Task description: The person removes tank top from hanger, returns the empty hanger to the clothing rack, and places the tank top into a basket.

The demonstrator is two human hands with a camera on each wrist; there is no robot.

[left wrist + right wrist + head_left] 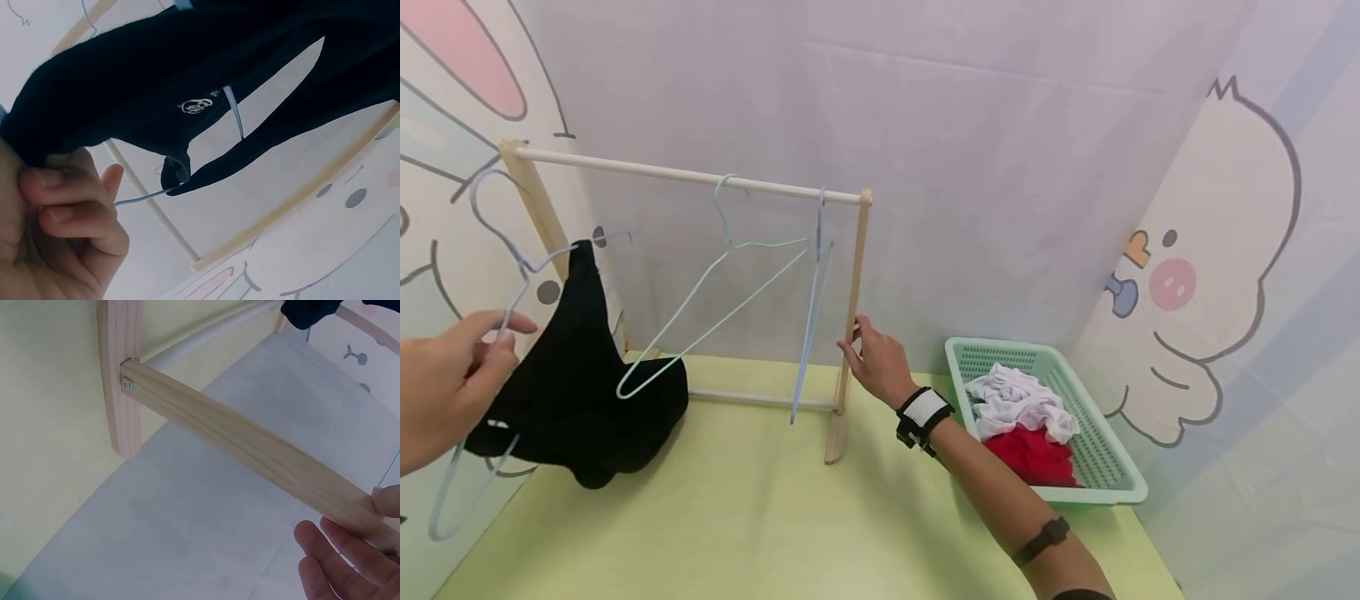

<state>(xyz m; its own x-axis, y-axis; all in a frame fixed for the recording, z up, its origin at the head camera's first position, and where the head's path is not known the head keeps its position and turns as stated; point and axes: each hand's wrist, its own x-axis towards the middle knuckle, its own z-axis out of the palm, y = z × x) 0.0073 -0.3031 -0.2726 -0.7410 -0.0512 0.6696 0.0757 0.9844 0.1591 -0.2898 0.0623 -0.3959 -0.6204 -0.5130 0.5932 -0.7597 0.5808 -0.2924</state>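
My left hand (456, 387) grips a pale blue clothes hanger (516, 250) at the left of the head view. A black garment (583, 367) hangs partly on this hanger, one end over its arm. In the left wrist view, a small white printed mark shows on the black cloth (94, 94) above my curled fingers (87, 222). My right hand (883, 362) holds the right post (856, 275) of a wooden clothes rack, thumb on one side and fingers on the other. The right wrist view shows the post (250, 440) between thumb and fingers (350, 562).
A mint green hanger (688, 308) and another blue hanger (808, 333) hang from the rack's top rail (647, 169). At the right, a green basket (1108, 450) holds white cloth (1018, 396) and red cloth (1033, 457). The yellow-green table (737, 517) meets printed curtains behind.
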